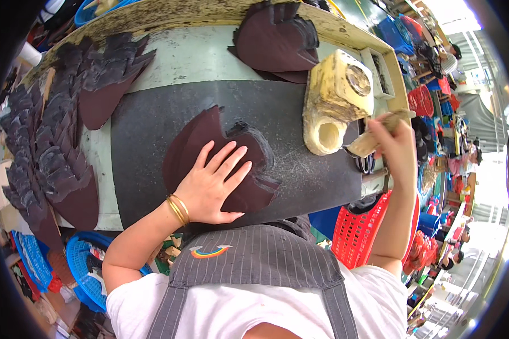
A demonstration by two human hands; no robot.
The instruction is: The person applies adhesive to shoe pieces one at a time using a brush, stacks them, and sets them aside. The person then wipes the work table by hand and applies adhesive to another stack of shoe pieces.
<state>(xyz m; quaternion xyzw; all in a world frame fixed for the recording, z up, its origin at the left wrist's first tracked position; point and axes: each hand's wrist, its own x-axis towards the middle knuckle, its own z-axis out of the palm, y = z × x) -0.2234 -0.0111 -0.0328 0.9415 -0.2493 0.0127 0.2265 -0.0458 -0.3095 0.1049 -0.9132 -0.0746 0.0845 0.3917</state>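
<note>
My left hand (216,183) lies flat, fingers spread, on a fanned stack of dark brown, leather-like cut pieces (188,141). The stack rests on a black mat (144,164); its upper right edges look black and layered. On the right, my right hand (400,148) is closed round a flat, beige, crusted brush (364,145), held beside the mat's right edge. The brush's lower end is just right of a yellowish, stained pot (328,135) with a round opening, joined to a boxy, upturned container (340,79).
Overlapping brown pieces with dark edges (65,169) cover the table's left side; another stack (274,42) lies at the back. A wooden rim (181,17) borders the table. A red basket (359,231) stands near my right arm, a blue basket (85,265) near my left elbow.
</note>
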